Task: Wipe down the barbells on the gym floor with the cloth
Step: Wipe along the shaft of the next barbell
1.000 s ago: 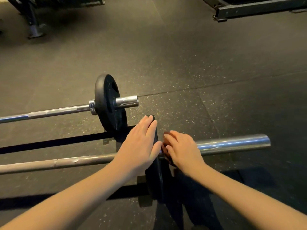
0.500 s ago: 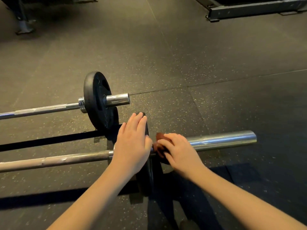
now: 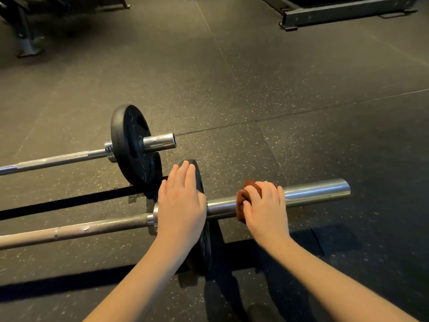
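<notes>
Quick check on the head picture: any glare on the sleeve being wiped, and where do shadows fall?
Head view: centre sharp, no motion blur; glare streaks along the near barbell's chrome sleeve right of the cloth; black shadows of it and the far barbell fall on the floor toward the camera; top left corner dim.

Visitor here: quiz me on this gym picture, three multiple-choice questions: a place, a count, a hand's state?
1. Where is the cloth? A) on the floor B) on the near barbell's sleeve C) on a rack
2. How many black plates show? A) one B) two C) four
3. The left hand is: A) flat on the near plate B) gripping the cloth C) hanging free
Answers: 1 B, the right hand holds it round the sleeve; 2 B, one per barbell; 3 A, straight fingers rest on its rim.
</notes>
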